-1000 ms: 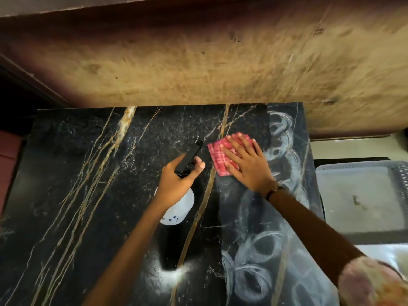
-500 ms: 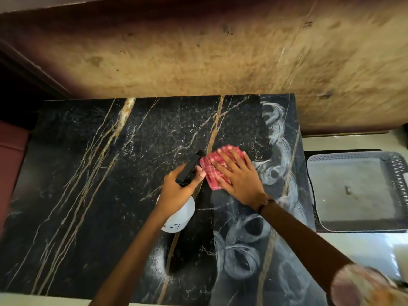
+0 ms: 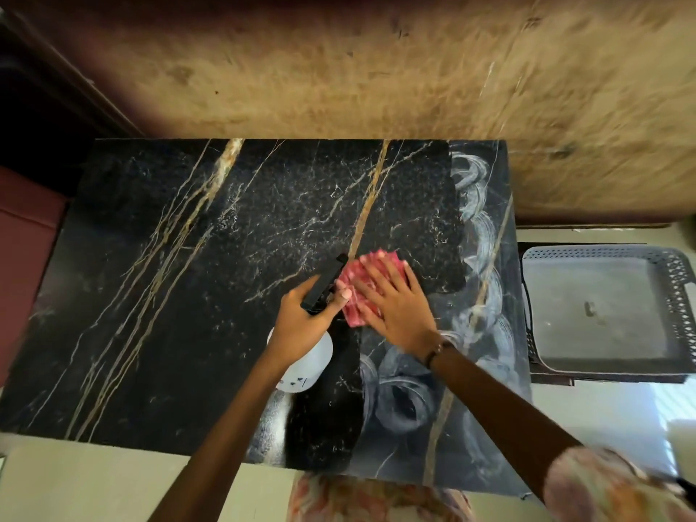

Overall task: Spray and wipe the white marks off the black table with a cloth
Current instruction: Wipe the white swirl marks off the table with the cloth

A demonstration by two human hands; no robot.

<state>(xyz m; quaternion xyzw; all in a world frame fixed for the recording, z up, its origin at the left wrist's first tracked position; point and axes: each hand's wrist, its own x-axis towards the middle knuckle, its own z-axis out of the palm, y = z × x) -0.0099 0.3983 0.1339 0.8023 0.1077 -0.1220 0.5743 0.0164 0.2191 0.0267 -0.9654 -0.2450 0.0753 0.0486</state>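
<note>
The black marble table has gold veins, and white swirled marks run down its right strip. My right hand lies flat with spread fingers on a folded red cloth near the table's middle, pressing it to the surface. My left hand grips a spray bottle by its black head, its white body hanging below the hand, right beside the cloth. More white rings lie near the front edge under my right forearm.
A grey perforated plastic tray stands on a surface to the right of the table. A rough brown wall runs behind the table. A dark red seat sits at the left. Pale floor shows in front.
My right hand slid the cloth toward me and to the left, from the white marks at the back right to the table's middle. The left hand stayed on the bottle.
</note>
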